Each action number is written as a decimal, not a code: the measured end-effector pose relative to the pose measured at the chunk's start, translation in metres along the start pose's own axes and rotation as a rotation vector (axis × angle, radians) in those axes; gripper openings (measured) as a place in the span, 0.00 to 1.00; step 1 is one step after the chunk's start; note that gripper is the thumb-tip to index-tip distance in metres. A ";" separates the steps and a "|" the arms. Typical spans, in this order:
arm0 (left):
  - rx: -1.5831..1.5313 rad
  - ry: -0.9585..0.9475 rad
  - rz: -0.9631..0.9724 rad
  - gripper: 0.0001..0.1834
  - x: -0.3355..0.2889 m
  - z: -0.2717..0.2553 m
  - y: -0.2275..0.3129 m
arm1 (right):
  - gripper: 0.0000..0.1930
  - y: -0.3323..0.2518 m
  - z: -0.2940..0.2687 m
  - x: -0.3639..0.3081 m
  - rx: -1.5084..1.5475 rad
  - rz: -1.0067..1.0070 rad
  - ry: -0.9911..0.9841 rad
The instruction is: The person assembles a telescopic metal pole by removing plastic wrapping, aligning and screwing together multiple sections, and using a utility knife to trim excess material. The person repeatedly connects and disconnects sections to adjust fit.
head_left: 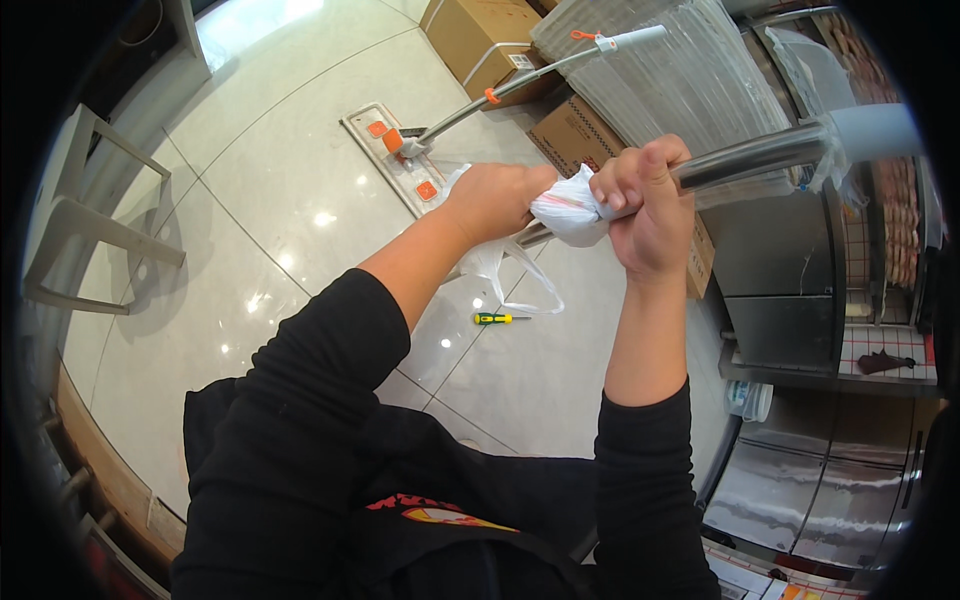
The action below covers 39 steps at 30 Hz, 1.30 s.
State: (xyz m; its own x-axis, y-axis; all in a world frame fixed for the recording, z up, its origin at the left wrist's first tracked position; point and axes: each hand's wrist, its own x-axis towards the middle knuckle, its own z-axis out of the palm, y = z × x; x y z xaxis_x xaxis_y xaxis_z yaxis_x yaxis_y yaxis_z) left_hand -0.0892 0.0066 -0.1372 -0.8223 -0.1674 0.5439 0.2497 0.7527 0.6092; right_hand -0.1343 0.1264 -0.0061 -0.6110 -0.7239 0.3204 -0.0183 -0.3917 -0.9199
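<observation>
A shiny metal pole (755,158) with a pale blue-grey handle end (875,132) slants across in front of me. My right hand (648,215) is wrapped around it. Crumpled white plastic bag (568,215) covers part of the pole between my hands, and its loose handles hang below. My left hand (495,203) is closed at the bag's left side, its fingertips mostly hidden. Beyond my hands, a flat mop (402,160) with orange clips lies on the floor, its own pole (470,108) running up to the right.
On the tiled floor below my hands lies a yellow-green screwdriver (492,319). Cardboard boxes (482,38) and plastic-wrapped sheets (650,80) stand at the far right. A metal cabinet (782,340) lines the right side. At left is a pale stool (95,225).
</observation>
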 end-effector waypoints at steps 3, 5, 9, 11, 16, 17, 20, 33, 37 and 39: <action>-0.098 -0.111 -0.125 0.10 0.003 -0.004 0.007 | 0.14 0.003 0.003 0.004 -0.079 -0.041 0.193; -0.068 -0.070 -0.175 0.13 -0.002 -0.011 0.016 | 0.14 0.003 0.006 0.006 -0.148 -0.050 0.318; 0.042 0.436 0.067 0.20 -0.043 -0.027 0.041 | 0.17 -0.015 0.009 0.001 -0.271 -0.090 0.697; 0.025 0.497 0.102 0.23 -0.061 -0.023 0.054 | 0.18 -0.030 0.010 -0.005 -0.215 -0.089 0.754; -0.189 0.088 -0.420 0.17 -0.065 0.003 0.060 | 0.19 -0.059 0.021 -0.026 0.055 -0.041 0.816; -0.149 0.143 -0.477 0.12 -0.062 0.003 0.058 | 0.21 -0.064 0.023 -0.028 0.070 -0.033 0.841; -0.124 -0.139 -0.376 0.15 -0.057 -0.008 0.054 | 0.23 -0.077 0.027 -0.036 0.126 -0.014 0.719; -0.480 -0.646 -0.602 0.26 -0.079 -0.044 0.058 | 0.23 -0.165 0.014 -0.037 0.331 -0.146 0.121; -0.559 -0.521 -0.555 0.27 -0.092 -0.042 0.046 | 0.23 -0.191 0.002 -0.047 0.244 -0.148 0.058; -0.552 -0.509 -0.557 0.24 -0.093 -0.042 0.044 | 0.22 -0.183 -0.005 -0.054 0.182 -0.132 0.111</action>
State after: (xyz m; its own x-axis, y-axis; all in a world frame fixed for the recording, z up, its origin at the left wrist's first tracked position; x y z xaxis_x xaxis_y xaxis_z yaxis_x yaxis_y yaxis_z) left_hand 0.0194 0.0280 -0.1368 -0.9889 -0.0163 -0.1477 -0.1477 0.2168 0.9650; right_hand -0.1017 0.2397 0.1442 -0.6964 -0.5967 0.3988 0.0331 -0.5818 -0.8127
